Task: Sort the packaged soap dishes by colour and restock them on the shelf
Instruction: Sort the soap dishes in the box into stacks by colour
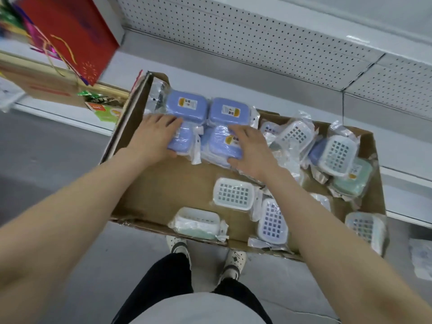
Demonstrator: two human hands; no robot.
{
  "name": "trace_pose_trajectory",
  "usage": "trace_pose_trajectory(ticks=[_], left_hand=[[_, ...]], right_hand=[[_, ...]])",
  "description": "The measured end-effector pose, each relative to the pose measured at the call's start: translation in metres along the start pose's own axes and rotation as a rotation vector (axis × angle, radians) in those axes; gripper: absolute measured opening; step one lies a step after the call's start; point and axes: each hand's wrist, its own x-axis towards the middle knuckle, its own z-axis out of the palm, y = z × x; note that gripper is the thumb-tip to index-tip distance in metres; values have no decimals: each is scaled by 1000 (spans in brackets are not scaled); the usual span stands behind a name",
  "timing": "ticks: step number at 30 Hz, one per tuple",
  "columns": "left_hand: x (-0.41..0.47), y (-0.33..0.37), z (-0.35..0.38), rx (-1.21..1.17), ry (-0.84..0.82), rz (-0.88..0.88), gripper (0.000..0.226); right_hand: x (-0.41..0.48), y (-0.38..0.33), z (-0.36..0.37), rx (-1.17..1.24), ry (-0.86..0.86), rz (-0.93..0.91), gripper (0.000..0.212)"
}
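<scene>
A flat cardboard box (168,183) holds packaged soap dishes in clear wrap. Several blue dishes lie grouped at its far left: two at the back (187,106) (230,111) and two in front. My left hand (153,136) grips the front left blue dish (182,140), thumb under its near edge. My right hand (251,153) grips the front right blue dish (222,146), fingers over its top. Loose dishes with white grid lids (233,193) (273,220) and green ones (198,224) (351,181) lie mixed at the right and front.
An empty white shelf (233,73) with a pegboard back runs behind the box. A red gift bag (70,31) hangs at the upper left above a brown carton (46,87). My feet (205,256) stand on the grey floor by the box's front edge.
</scene>
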Motion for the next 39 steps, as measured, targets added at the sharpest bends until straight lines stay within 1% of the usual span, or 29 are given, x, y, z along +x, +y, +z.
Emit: trace_pose_trajectory(ticks=[3, 6, 12, 18, 20, 22, 26, 30, 32, 34, 36, 39], left_hand=[[19, -12, 12, 9, 10, 52, 94], [31, -16, 29, -3, 25, 89, 91], [27, -19, 57, -33, 15, 98, 97], [28, -21, 50, -29, -47, 102, 99], [25, -18, 45, -26, -35, 103, 99], [20, -9, 38, -28, 19, 113, 96], [6, 36, 29, -110, 176, 150, 79], [-12, 115, 27, -226, 220, 224, 59], [-22, 159, 31, -298, 168, 246, 56], [-31, 198, 38, -339, 92, 285, 56], [-37, 232, 51, -330, 7, 350, 59], [-43, 277, 77, -282, -186, 367, 74]], right_hand=[[26, -1, 22, -31, -1, -22, 82], [41, 8, 40, -134, 27, -34, 83], [38, 12, 59, -238, 49, -25, 79], [36, 11, 54, -227, 42, -33, 83], [29, 10, 49, -201, 46, -25, 84], [15, 10, 42, -171, 64, -5, 82], [-30, 18, 30, -81, 174, 48, 71], [-95, 49, 25, -28, 298, 113, 59], [-129, 76, 23, 6, 341, 200, 55], [-160, 108, 19, 15, 343, 310, 55], [-185, 139, 15, -6, 283, 409, 57], [-198, 175, 6, -45, 209, 453, 59]])
